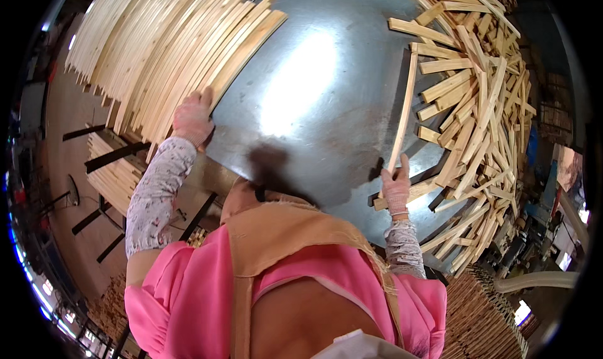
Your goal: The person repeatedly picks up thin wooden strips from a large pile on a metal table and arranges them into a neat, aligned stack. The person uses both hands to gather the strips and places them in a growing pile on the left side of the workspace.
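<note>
My right hand [396, 189], in a pinkish glove, is closed around the near end of a long narrow wooden slat [405, 108]. The slat stretches away from me over the metal tabletop, beside a loose pile of wooden slats [480, 108] on the right. My left hand [191, 117], gloved alike, lies on the near ends of a row of wooden slats [163, 57] laid side by side. Its fingers are stretched over the slats near the row's right edge; the thumb is partly hidden.
The shiny metal tabletop [301, 145] spans the middle, between row and pile. Dark metal bars [116, 157] stick out below the row, with more stacked slats [113, 177] lower down. Bundled wood [471, 315] stands at the lower right, near a pale hose [537, 282].
</note>
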A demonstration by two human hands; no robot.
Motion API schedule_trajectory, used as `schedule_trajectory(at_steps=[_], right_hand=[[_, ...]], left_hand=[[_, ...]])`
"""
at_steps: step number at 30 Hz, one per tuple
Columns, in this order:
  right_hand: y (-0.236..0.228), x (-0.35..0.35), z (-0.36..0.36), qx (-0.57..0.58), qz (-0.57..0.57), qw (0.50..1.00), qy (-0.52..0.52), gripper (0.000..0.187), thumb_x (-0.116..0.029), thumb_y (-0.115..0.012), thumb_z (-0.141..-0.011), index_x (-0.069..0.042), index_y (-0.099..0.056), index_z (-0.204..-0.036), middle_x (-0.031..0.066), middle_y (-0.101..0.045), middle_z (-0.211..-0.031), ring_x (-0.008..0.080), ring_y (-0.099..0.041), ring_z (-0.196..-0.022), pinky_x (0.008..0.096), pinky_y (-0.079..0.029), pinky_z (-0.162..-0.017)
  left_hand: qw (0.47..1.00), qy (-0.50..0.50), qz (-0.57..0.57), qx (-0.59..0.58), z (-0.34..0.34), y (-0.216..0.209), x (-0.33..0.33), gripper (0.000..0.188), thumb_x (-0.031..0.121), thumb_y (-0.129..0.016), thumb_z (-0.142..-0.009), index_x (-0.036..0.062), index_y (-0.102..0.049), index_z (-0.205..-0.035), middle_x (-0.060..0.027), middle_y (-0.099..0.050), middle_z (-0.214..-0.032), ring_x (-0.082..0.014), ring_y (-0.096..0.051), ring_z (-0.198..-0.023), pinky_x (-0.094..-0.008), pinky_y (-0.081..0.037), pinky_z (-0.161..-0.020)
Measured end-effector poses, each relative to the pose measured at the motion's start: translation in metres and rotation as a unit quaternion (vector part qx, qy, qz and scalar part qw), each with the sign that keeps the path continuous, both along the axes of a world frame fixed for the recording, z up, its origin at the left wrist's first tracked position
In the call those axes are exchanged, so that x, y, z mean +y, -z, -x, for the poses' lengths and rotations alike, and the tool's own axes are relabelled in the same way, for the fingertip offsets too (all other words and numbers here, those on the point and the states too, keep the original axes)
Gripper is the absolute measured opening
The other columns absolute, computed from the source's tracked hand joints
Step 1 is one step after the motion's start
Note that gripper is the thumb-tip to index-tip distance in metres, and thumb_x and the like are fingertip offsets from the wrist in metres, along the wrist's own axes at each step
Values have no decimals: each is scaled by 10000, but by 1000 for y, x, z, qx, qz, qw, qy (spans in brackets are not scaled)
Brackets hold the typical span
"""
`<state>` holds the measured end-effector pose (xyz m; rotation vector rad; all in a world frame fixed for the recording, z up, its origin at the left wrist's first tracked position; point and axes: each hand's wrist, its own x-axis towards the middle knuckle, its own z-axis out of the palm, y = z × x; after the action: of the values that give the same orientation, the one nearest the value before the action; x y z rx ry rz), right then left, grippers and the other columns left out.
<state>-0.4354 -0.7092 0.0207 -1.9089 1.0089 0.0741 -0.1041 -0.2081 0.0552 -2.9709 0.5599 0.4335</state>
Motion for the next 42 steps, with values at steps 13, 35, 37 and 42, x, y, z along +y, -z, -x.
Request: schedule_trajectory(at_steps=[13,35,37,42], right_hand=[[-11,373,-205,53,-87,866,-490,679,-467,-735,-909,34,-668,-1363,255,-773,-1049,426,-760,-949,528,-606,-877],[25,-203,34,92,231,946,208,637,-520,-753,-866,47,-728,-1154,317,-759,-1088,482,-720,-1083,496,-567,-971],[18,-176,60,-15,183,959,217,651,-519,-749,-870,56,-713,-1174,303,-753,-1099,470,-715,-1102,502,-561,-979],[12,-81,146,-24,205,970,125,593,-422,-770,-908,10,-662,-1300,258,-758,-1128,447,-719,-1109,500,-565,-981]], left_hand=[[996,26,78,-26,9,10,34,780,347,-704,-948,30,-444,-1612,-240,-473,-1632,-423,-461,-1485,-511,-381,-1233],[918,198,331,89,128,27,-276,597,307,-702,-937,2,-619,-1443,-232,-620,-1479,-420,-571,-1379,-476,-435,-1206],[905,212,344,134,144,22,-321,601,314,-701,-936,3,-618,-1443,-219,-630,-1466,-398,-583,-1364,-465,-444,-1199],[874,141,404,229,178,15,-353,592,340,-679,-987,23,-605,-1482,-214,-656,-1416,-363,-638,-1303,-438,-476,-1163]])
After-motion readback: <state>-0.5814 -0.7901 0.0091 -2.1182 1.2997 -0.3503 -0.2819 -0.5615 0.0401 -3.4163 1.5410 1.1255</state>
